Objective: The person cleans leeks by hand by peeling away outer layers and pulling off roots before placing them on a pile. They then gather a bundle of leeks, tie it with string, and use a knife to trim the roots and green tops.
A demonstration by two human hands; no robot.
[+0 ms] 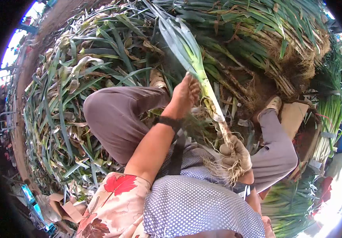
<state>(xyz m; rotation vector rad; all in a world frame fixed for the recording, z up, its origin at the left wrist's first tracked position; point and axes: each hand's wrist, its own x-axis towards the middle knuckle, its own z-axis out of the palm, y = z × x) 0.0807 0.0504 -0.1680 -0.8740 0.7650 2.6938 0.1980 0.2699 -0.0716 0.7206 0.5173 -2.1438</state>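
Observation:
A long leek (209, 90) runs slantwise in front of me, with green leaves at the top, a pale shank and stringy roots at the lower end. My right hand (236, 156), in a dirty work glove, is wrapped round the leek just above its roots (232, 173). My bare left hand (186, 94) is beside the upper shank, where the green leaves begin, its fingers curled and closed. Whatever those fingers pinch, if anything, is hidden. Withered outer skin (212, 106) hangs loose on the shank below that hand.
A heap of leek leaves and trimmings (72, 107) spreads on the left. Untrimmed leeks with roots (294, 47) are piled at the upper right. Cleaned bundles (325, 131) stand at the far right, and more leeks (288, 206) lie lower right. Cardboard (294, 119) lies by my right foot.

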